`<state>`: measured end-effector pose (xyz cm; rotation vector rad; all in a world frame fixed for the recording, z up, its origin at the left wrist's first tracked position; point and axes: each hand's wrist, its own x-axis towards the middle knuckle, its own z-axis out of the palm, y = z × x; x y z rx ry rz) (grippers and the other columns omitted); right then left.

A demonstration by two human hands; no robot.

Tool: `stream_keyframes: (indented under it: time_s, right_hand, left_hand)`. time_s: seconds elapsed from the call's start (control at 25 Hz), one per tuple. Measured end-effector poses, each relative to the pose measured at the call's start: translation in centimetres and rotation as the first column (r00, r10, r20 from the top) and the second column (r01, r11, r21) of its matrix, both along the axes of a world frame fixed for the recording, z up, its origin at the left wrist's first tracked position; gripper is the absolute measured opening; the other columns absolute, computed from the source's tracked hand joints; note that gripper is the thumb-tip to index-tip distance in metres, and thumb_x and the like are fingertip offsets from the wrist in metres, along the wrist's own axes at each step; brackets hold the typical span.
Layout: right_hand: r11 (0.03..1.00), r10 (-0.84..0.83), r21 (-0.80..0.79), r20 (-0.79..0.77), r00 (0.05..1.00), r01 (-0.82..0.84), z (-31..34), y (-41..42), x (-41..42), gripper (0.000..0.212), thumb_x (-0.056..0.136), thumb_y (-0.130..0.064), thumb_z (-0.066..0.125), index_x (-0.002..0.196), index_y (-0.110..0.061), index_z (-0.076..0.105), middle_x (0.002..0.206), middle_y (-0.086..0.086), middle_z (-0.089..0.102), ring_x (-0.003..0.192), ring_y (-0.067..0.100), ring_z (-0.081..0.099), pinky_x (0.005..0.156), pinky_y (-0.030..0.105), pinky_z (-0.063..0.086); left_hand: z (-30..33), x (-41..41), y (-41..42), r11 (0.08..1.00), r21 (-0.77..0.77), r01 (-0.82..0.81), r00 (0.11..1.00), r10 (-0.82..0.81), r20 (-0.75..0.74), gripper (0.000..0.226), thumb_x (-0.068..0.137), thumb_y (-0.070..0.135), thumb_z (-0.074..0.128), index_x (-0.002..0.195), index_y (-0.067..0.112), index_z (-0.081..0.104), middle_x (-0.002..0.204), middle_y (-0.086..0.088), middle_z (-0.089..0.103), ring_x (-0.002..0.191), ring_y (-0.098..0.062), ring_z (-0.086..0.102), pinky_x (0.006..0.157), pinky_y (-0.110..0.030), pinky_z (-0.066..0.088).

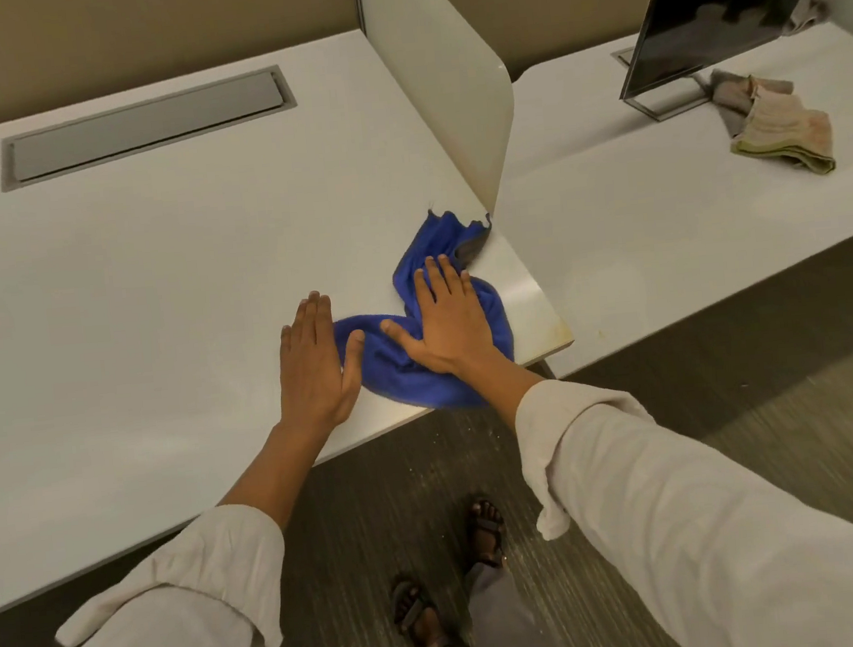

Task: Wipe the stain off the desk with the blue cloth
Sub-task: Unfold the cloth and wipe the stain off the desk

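To rub the near corner of the desk point(152, 275) clean, pressing the blue cloth point(418, 370) flat under the open right hand point(447, 316), open left hand point(315, 369) steadying beside it.

The right hand point(447, 316) lies flat, palm down and fingers spread, on a rumpled blue cloth point(433, 369) near the front right corner of a white desk point(152, 275). The left hand point(314, 364) rests flat on the desk just beside the cloth, its thumb touching the cloth's edge. The cloth's far end reaches the foot of a white divider panel point(450, 89). A grey cable hatch point(146, 126) is set into the desk further back. Beyond the divider, a neighbouring desk point(636, 212) carries a dark monitor point(716, 3) and a folded pale cloth point(779, 130).
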<state>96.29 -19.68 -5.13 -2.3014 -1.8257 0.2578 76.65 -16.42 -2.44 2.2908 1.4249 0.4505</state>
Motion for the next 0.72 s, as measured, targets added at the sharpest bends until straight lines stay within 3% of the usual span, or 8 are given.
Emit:
stream_keyframes:
  time_s: [0.08,0.24,0.36,0.52,0.72]
  right_hand:
    - [0.997,0.074,-0.017,-0.002,0.997,-0.074,0.3,1.4,-2.8,0.106,0.083,-0.081,0.015,0.155,-0.004,0.018,0.164,0.018,0.012,0.153,0.034,0.005,0.123,0.052,0.008]
    - [0.982,0.186,-0.025,0.011,0.982,-0.186,-0.3,1.3,-8.5,0.090,0.089,-0.067,0.024,0.156,-0.008,0.017,0.165,0.015,0.011,0.153,0.032,0.003,0.124,0.051,0.005]
    - [0.983,0.182,0.004,0.015,0.983,-0.183,-0.6,-0.5,-9.8,0.076,0.096,-0.058,0.020,0.156,-0.012,0.020,0.165,0.011,0.014,0.153,0.029,0.005,0.124,0.050,0.007]
    - [0.992,0.122,0.018,0.036,0.992,-0.123,-0.6,-3.0,-8.0,0.064,0.100,-0.052,0.023,0.155,-0.018,0.026,0.164,0.006,0.021,0.153,0.028,0.007,0.122,0.057,0.007]
    - [0.999,-0.046,-0.020,0.106,0.993,0.049,-0.8,-5.2,1.2,0.062,0.102,-0.050,0.022,0.157,-0.022,0.018,0.167,0.003,0.011,0.153,0.028,-0.002,0.122,0.056,0.002]
  left_hand:
    - [0.4,-0.5,-0.4,1.000,0.016,-0.024,0.999,0.024,0.028,0.069,0.096,0.047,0.028,0.151,0.005,0.024,0.159,-0.016,0.025,0.147,-0.030,0.023,0.121,-0.046,0.015]
    - [0.7,-2.1,-0.7,0.997,0.065,-0.047,0.998,0.045,0.031,0.068,0.097,0.044,0.029,0.151,0.003,0.024,0.158,-0.018,0.026,0.147,-0.030,0.024,0.121,-0.046,0.016]
    - [0.8,-3.1,-1.1,0.996,0.083,-0.035,0.999,0.034,0.007,0.067,0.098,0.044,0.027,0.150,0.002,0.026,0.157,-0.019,0.028,0.146,-0.032,0.025,0.121,-0.048,0.018]
    - [1.2,-2.3,-1.5,0.997,0.083,0.008,1.000,-0.007,-0.013,0.069,0.098,0.047,0.027,0.150,0.002,0.026,0.157,-0.019,0.029,0.146,-0.033,0.027,0.120,-0.048,0.018]
    - [1.2,1.0,-1.4,0.996,0.073,0.050,0.999,-0.050,-0.005,0.070,0.097,0.052,0.026,0.152,0.009,0.022,0.160,-0.014,0.024,0.147,-0.029,0.023,0.122,-0.044,0.015]
